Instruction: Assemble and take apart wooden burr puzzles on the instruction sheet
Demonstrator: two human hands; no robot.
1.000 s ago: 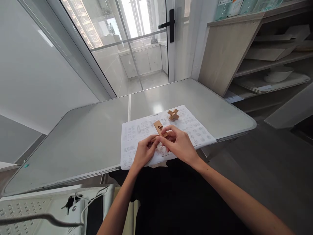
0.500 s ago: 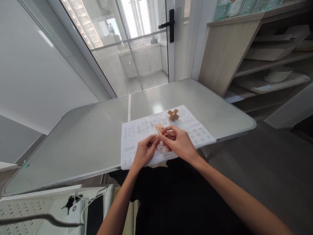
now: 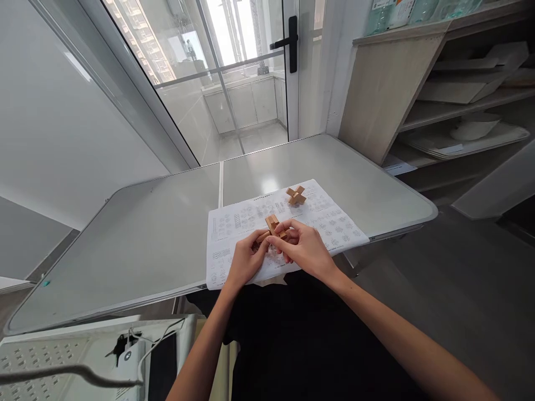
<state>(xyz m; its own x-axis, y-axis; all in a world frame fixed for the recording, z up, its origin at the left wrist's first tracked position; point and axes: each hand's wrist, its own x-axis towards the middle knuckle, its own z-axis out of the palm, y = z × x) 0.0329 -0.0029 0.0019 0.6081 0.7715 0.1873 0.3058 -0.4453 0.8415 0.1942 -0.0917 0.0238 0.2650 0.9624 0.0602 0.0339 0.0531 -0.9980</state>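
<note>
Between my two hands is a wooden burr puzzle [image 3: 272, 222], its light-brown notched bars crossing one another. My left hand [image 3: 247, 257] pinches it from the left, thumb and fingers closed on a bar. From the right, my right hand [image 3: 304, 245] grips it with curled fingers, the thumb tip close to the left thumb. Fingers hide much of the lower part. Under both hands lies a printed instruction sheet [image 3: 225, 223] with rows of small diagrams. Farther back on the sheet, a second wooden puzzle [image 3: 296, 195] rests in a cross shape, touched by neither hand.
The grey folding table [image 3: 137, 239] has a metal edge and a seam. A glass door with a black handle [image 3: 293, 44] stands behind it. To the right is a wooden shelf [image 3: 388, 83]. At lower left, a white chair [image 3: 54, 356] bears keys, a white device and cables.
The wooden puzzle in my hands has turned slightly, so more of its grooved bars face up. My right fingers have shifted a little; the second puzzle stays in place.
</note>
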